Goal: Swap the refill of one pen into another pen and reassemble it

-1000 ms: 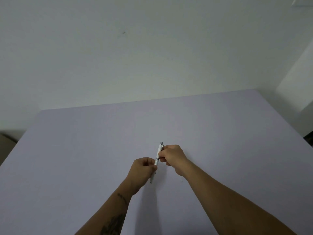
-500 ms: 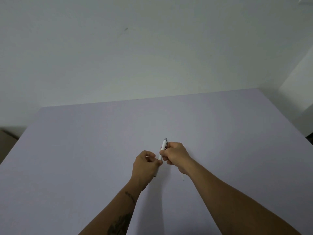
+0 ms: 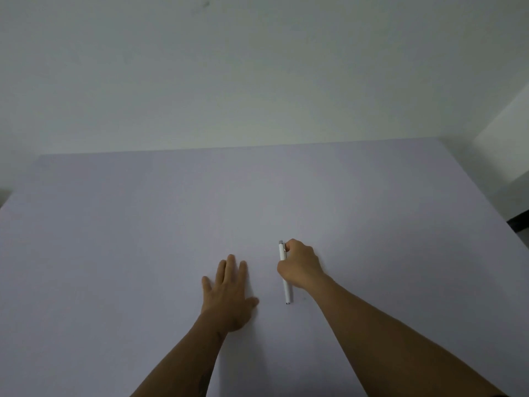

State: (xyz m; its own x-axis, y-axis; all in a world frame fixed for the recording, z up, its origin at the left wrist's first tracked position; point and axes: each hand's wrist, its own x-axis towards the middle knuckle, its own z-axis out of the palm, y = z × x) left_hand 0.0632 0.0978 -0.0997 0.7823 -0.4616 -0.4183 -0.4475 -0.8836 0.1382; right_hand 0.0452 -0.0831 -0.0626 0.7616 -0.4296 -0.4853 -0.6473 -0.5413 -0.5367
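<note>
A white pen (image 3: 283, 251) with a grey clicker end lies lengthwise on the pale lilac table (image 3: 143, 224), its tip pointing toward me. My right hand (image 3: 300, 266) is curled around the pen's middle, fingers closed on it, low against the table. My left hand (image 3: 229, 287) rests flat on the table to the left of the pen, palm down, fingers spread, holding nothing. The middle of the pen is hidden by my right hand. No second pen is in view.
The table fills the lower view; its far edge meets a plain white wall (image 3: 257, 67). The table's right edge runs down at the far right, beside a dark gap (image 3: 519, 223).
My left hand let go of the pen and moved left, flattening on the table. My right hand kept the pen and lowered it to the table surface.
</note>
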